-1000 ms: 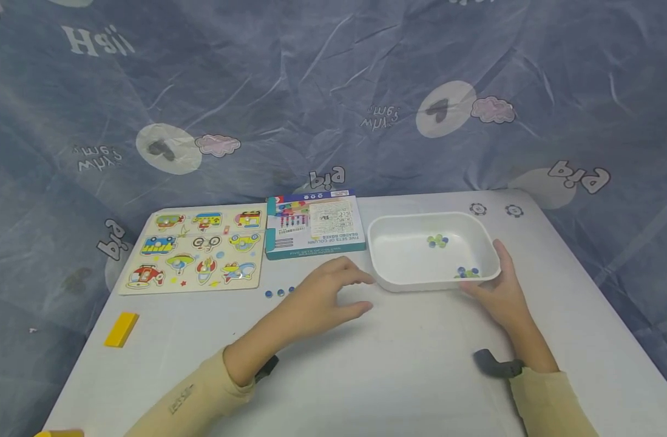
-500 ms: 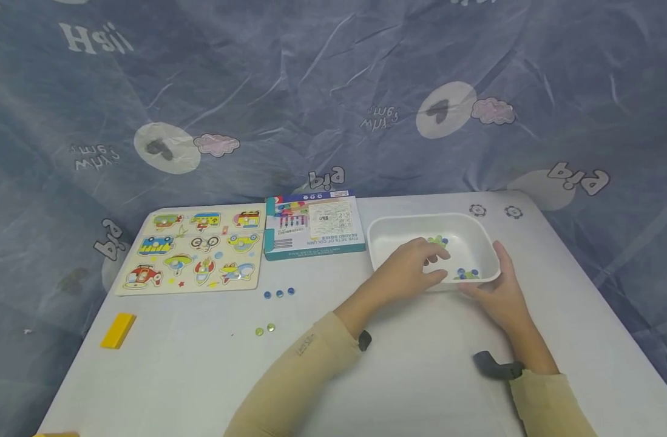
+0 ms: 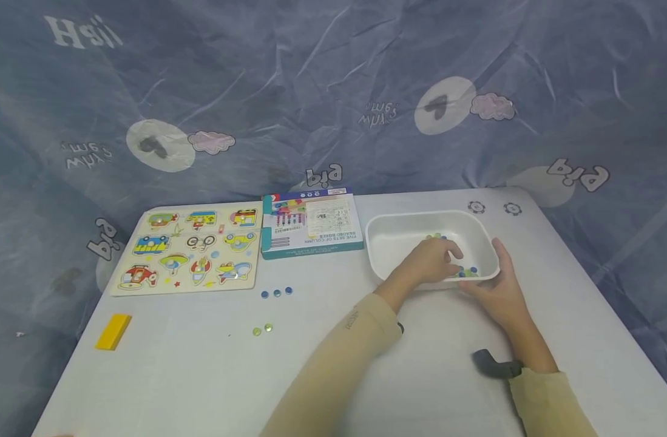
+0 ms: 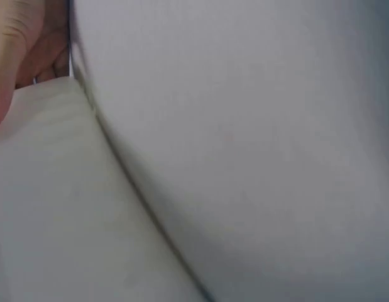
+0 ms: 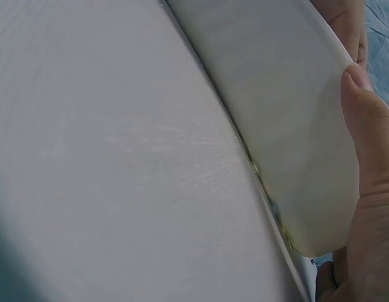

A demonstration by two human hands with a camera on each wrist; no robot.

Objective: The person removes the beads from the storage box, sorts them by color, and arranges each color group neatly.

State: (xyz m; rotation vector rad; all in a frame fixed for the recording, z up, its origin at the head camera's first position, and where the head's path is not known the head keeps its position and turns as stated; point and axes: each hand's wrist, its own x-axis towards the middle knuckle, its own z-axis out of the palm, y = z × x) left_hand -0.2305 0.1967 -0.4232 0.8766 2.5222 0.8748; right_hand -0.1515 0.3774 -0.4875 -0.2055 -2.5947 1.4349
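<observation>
Head view, left hand: reaches in over the near side of the white tray, fingers bent, thumb and forefinger close together; whether a bead sits between them I cannot tell.
Head view, right hand: holds the tray by its right end, thumb at the near rim.
Beads in tray: one blue-and-green cluster is between the left fingertips and the right thumb; another cluster is just beyond the left hand, partly hidden by it.
Beads on desk: three blue beads in a row and two green beads, all left of the left hand, the green pair nearer the person.
Box: beyond the left hand and to its left.
Puzzle board: just beside the box, farther left of that hand.
Yellow block: well apart from both hands, far left.
Left wrist view: the tray's side fills the lower left, with part of a hand above it.
Right wrist view: the right thumb presses the tray's side.
</observation>
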